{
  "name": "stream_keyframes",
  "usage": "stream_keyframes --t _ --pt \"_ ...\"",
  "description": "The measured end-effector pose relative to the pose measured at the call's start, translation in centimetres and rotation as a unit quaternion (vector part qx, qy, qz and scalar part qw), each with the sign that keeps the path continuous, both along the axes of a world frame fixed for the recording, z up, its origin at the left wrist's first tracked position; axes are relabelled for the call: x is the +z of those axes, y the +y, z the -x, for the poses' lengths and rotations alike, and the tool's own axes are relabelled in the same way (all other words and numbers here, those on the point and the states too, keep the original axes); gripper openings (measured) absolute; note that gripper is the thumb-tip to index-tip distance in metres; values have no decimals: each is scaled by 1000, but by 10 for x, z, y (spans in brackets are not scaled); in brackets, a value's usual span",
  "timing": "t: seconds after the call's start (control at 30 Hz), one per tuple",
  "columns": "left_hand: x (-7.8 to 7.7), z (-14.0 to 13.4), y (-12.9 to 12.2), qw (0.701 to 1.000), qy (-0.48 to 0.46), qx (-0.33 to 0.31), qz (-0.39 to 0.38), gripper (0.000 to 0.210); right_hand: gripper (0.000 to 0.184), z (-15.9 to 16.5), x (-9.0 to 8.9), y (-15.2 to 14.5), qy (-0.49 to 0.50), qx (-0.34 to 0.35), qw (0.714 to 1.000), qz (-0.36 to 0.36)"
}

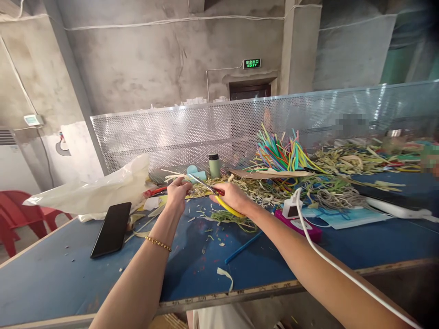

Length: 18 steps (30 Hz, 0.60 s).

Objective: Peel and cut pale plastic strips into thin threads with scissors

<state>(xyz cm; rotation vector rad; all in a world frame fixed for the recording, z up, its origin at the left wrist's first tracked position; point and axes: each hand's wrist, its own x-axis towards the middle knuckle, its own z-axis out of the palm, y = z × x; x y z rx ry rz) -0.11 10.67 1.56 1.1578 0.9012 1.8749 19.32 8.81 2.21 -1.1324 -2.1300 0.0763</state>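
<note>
My left hand [177, 194] is closed on a few pale, narrow husk-like strips [173, 175], whose ends stick out to the upper left. My right hand [233, 197] grips a pair of scissors [229, 208] with a yellow handle. The long metal blades point up and left, close to the strips by my left hand; I cannot tell if they touch. Beneath and behind the hands lies a heap of dry, pale green scraps [252, 189]. Below the scissors is a small pile of green trimmings [228, 218].
A black phone [111, 230] and a plastic bag [99, 185] lie to the left. A green bottle [214, 166] stands behind, near bright coloured tubes [283, 151]. On the right are a purple power strip [315, 234] with a white cable and a blue mask [353, 218].
</note>
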Motion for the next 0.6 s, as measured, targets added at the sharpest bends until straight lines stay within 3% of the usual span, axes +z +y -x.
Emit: stream_keyframes --t 0.1,0.17,0.37,0.6 --pt "0 2 1 1000 3 4 3 15 29 -2 0 -5 -76 -73 990 -98" --pt "0 2 2 1000 0 -4 1 17 33 -2 0 -8 -115 -96 981 -125" --pt "2 -1 -1 999 2 -53 -9 16 40 -3 2 -10 -173 -109 964 -167" --pt "5 -1 -3 997 21 -68 -15 17 35 -6 4 -10 -207 -110 958 -164"
